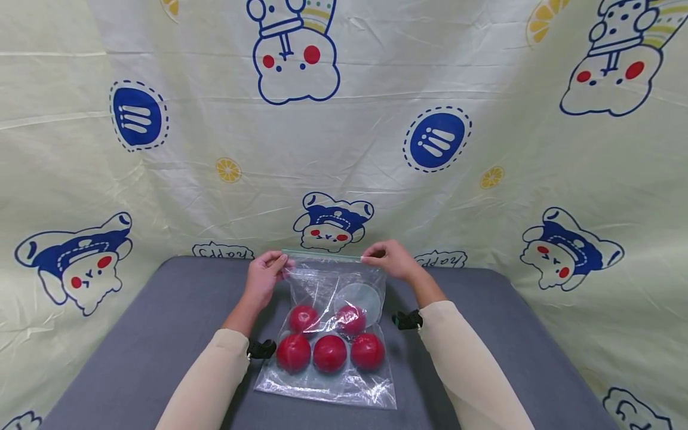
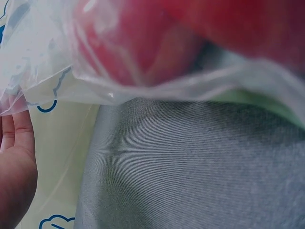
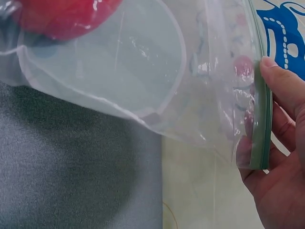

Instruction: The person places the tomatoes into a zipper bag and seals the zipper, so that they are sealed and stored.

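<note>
A clear zip bag (image 1: 344,391) lies on the table, its top edge raised between both hands. Several red balls (image 1: 330,353) are visible through the plastic, along with a pale round disc (image 1: 371,298). My left hand (image 1: 263,275) pinches the upper left corner, at one end of the green zip strip (image 1: 322,256). At the other end, my right hand (image 1: 395,260) pinches the strip between thumb and fingers. In the right wrist view that strip (image 3: 262,124) looks pressed together. The left wrist view shows part of my left hand (image 2: 16,162) behind the plastic, its fingertips blurred.
The grey table (image 1: 177,334) stretches to both sides of the bag. Behind its far edge hangs a pale curtain (image 1: 376,143) with cartoon prints. A black wrist strap piece (image 1: 261,349) sits close beside the bag's left side, another (image 1: 407,320) off its right.
</note>
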